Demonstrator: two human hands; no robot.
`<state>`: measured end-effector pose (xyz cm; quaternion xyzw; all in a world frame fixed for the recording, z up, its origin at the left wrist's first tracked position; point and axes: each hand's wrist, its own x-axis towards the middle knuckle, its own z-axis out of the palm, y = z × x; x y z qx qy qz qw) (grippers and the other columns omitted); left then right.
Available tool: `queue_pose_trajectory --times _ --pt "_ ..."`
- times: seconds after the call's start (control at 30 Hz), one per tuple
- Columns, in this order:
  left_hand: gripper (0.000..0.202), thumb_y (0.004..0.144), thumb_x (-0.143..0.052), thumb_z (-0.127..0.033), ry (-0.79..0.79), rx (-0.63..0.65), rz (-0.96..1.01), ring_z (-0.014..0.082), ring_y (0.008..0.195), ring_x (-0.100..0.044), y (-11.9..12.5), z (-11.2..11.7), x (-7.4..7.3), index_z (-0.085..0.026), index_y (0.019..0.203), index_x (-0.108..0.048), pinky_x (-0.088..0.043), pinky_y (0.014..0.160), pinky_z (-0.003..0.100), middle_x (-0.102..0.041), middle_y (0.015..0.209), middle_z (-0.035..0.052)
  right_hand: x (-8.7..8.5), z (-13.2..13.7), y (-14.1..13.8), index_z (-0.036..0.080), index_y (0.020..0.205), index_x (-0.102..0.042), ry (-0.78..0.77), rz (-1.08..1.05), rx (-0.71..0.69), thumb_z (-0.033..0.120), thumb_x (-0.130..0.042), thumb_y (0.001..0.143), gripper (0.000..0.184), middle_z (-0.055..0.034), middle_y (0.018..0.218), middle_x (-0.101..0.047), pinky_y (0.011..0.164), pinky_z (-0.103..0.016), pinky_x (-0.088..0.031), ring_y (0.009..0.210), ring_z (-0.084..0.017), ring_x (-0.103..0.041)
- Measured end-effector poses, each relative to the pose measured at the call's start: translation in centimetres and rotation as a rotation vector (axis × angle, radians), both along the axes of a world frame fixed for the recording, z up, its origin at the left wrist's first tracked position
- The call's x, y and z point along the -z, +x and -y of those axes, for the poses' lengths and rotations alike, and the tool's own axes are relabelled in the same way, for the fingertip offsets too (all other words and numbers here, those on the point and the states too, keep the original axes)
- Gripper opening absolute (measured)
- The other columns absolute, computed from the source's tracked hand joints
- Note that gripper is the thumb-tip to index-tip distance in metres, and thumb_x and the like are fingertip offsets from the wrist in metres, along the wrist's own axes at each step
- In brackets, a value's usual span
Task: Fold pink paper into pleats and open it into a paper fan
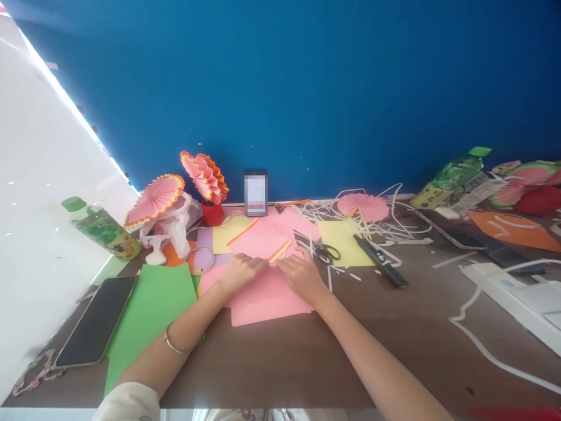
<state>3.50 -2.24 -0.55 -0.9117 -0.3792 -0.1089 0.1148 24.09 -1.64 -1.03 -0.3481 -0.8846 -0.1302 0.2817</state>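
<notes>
A pink sheet of paper (259, 238) with orange and yellow showing along its edges lies at the middle of the table. My left hand (243, 272) is closed on its near edge, fingertips pressed down. Just beside it, my right hand (301, 273) pinches the same edge, where a narrow folded strip (279, 251) shows orange and yellow. Part of that edge is hidden under my fingers. Beneath both hands are more pink sheets (267, 304). Black-handled scissors (328, 252) lie to the right of my right hand.
Left are a green sheet (149, 316), a phone (96, 320) and a bottle (101, 229). A pleated paper flower (205, 175) stands in a red pot (213, 214) behind. Right are a black marker-like object (380, 261), tangled white strips (315, 211) and a power strip (517, 298).
</notes>
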Motion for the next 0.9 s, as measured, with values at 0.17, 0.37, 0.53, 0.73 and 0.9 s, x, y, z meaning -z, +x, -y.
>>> queue_pose_trajectory --times 0.17,0.37,0.53,0.73,0.9 --pt "0.013 0.085 -0.042 -0.014 -0.032 -0.032 0.0 0.0161 0.058 -0.057 -0.3 -0.2 0.1 -0.016 0.079 -0.053 -0.036 0.054 0.027 -0.061 0.066 0.0042 0.1 -0.4 0.7 0.018 0.081 -0.06 0.018 0.029 0.033 0.006 -0.037 0.083 0.027 -0.0012 0.065 -0.063 0.092 -0.038 -0.03 0.061 -0.013 -0.053" --pt "0.016 0.086 -0.038 -0.015 -0.038 -0.043 0.055 0.0161 0.06 -0.057 -0.4 -0.4 0.2 -0.015 0.079 -0.052 -0.039 0.058 0.028 -0.059 0.065 0.0047 -0.1 -0.6 1.5 0.019 0.087 -0.06 0.036 0.033 0.014 0.007 -0.036 0.085 0.027 -0.0023 0.072 -0.065 0.095 -0.04 -0.029 0.068 -0.014 -0.055" --pt "0.014 0.084 -0.04 -0.011 -0.017 -0.035 0.073 0.0171 0.064 -0.058 -0.7 -0.6 0.2 -0.015 0.081 -0.053 -0.042 0.062 0.029 -0.059 0.066 0.0049 -0.4 -0.9 2.4 0.02 0.082 -0.061 0.046 0.032 0.046 0.004 -0.035 0.084 0.03 -0.0006 0.068 -0.065 0.094 -0.039 -0.03 0.066 -0.013 -0.053" --pt "0.017 0.082 -0.04 -0.007 -0.032 -0.048 0.102 0.0169 0.063 -0.058 -1.5 -1.2 0.7 -0.015 0.085 -0.054 -0.042 0.06 0.028 -0.06 0.067 0.0052 0.1 -1.5 2.7 0.022 0.086 -0.062 0.022 0.02 0.035 0.007 -0.04 0.085 0.027 0.0001 0.07 -0.066 0.096 -0.04 -0.029 0.067 -0.014 -0.054" --pt "0.017 0.082 -0.04 -0.009 0.019 -0.059 0.106 0.0175 0.071 -0.059 -2.0 -1.4 1.0 -0.015 0.087 -0.055 -0.044 0.065 0.029 -0.062 0.076 0.0072 0.1 -1.5 2.7 0.02 0.092 -0.061 0.014 0.03 0.006 0.004 -0.037 0.083 0.03 -0.0023 0.079 -0.067 0.096 -0.04 -0.029 0.077 -0.015 -0.056"
